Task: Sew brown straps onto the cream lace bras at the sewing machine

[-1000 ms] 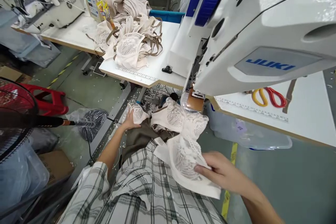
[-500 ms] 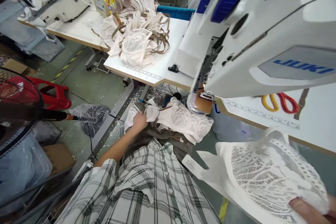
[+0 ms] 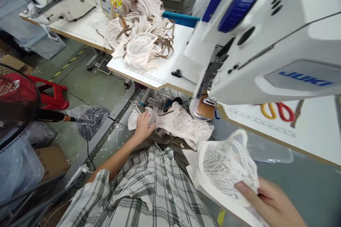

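Observation:
My right hand [image 3: 271, 198] grips a white lace bra [image 3: 226, 170] by the edge of its cup, thumb on top, at the lower right. A pale label tab and band hang from that bra's left side. Over my lap lies another white lace bra [image 3: 182, 124], its cups spread toward the machine. My left hand [image 3: 144, 126] is closed on the left end of the lace on my lap; its fingertips are partly hidden in the fabric. Just beyond the lap stands the sewing machine's arm end [image 3: 204, 108], with a brown plate and a metal presser foot.
A heap of bras [image 3: 142, 48] with brown straps lies on the white table [image 3: 170, 72], near a yellow-capped bottle [image 3: 116, 1]. Scissors [image 3: 284, 111] rest right of the sewing machine head [image 3: 301, 53]. At left are a fan [image 3: 18, 113] and a red stool [image 3: 54, 95].
My right hand has brought its bra leftward, closer to my lap. My left hand has shifted slightly right along the lace on my lap. The view has turned a little.

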A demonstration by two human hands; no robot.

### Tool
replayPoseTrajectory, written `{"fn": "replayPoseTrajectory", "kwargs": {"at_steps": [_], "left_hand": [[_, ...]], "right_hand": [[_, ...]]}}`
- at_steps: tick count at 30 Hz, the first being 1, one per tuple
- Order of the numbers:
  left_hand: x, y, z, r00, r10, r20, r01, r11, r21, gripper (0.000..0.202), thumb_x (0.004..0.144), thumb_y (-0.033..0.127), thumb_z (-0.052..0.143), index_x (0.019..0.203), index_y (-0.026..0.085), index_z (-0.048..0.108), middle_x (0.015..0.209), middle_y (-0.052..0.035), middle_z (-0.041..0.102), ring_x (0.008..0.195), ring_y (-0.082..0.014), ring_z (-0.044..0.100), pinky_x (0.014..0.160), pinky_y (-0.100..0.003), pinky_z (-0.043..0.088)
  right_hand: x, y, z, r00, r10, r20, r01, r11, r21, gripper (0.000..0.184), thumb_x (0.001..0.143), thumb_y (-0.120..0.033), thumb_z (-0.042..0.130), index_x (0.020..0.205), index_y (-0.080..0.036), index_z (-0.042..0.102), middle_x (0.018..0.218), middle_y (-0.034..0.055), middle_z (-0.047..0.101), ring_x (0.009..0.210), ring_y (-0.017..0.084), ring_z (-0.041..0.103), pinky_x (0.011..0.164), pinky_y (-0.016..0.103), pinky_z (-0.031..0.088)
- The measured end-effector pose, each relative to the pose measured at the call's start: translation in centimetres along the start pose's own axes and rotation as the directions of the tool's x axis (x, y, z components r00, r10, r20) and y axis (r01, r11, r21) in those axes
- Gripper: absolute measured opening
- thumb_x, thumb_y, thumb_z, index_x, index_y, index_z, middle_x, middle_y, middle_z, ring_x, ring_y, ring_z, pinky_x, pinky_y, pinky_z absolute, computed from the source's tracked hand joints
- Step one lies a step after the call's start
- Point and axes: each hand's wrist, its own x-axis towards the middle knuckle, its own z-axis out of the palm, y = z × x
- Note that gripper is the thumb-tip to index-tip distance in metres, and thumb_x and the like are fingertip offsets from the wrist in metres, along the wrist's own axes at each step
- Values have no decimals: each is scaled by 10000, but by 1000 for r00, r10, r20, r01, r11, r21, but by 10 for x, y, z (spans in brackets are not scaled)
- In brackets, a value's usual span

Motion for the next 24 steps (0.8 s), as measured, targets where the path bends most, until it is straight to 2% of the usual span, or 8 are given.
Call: {"fn": "replayPoseTrajectory", "kwargs": {"at_steps": [4,6,9,13,15,18,21,24], "left_hand": [[-9,92,8,925,274,264,-188,932,-310,457,969,495,417,1268,197,590,1228,-122,658,1111,-237,619,965,-370,488],[-11,133,18,804,340,488,-22,837,-547,453,933,560,479,1113,187,662,987,-88,706,890,-203,651,835,-328,515],[-5,174,35,649,348,676,244,747,-619,457,911,600,495,894,170,649,754,-38,636,671,-150,574,682,-278,477],[12,195,49,785,278,554,142,790,-597,382,904,571,510,865,196,569,795,-11,584,731,-146,537,706,-262,438],[18,198,52,832,253,494,75,831,-552,381,875,574,550,815,198,552,756,-2,547,716,-151,504,675,-258,406],[19,200,56,837,265,478,-7,880,-476,400,877,580,543,749,201,535,678,13,474,656,-149,434,623,-263,346],[12,201,57,859,278,430,-82,904,-420,397,907,574,501,734,217,507,669,15,426,647,-156,398,614,-276,322],[6,196,53,881,273,386,-119,918,-379,383,930,561,468,743,228,496,684,8,416,652,-165,391,606,-283,321]], "right_hand": [[19,-35,2,984,-109,144,119,991,-65,435,974,-439,439,616,-193,440,522,-35,402,476,90,386,483,236,332],[22,-44,-8,971,-65,232,78,996,-48,396,984,-435,434,673,-190,450,563,-48,402,513,79,374,518,231,303],[15,-42,-33,968,4,250,-7,1000,11,339,981,-441,449,754,-191,483,601,-57,438,541,75,377,524,226,273],[27,-4,-64,963,25,267,-46,996,73,328,935,-492,526,831,-187,587,627,-46,556,551,87,453,527,221,301],[61,24,-82,985,169,20,-169,985,20,319,917,-498,554,903,-187,625,706,-9,649,629,118,549,584,229,359],[140,60,-118,789,363,-495,-441,896,-46,317,944,-484,517,955,-178,601,936,66,700,822,166,605,689,254,385],[211,81,-155,676,427,-600,-525,851,13,419,975,-519,430,990,-131,588,982,154,685,895,222,606,720,298,387],[246,95,-177,622,500,-602,-574,815,84,307,910,-398,607,900,-91,602,960,201,671,928,241,599,758,324,403]]}}
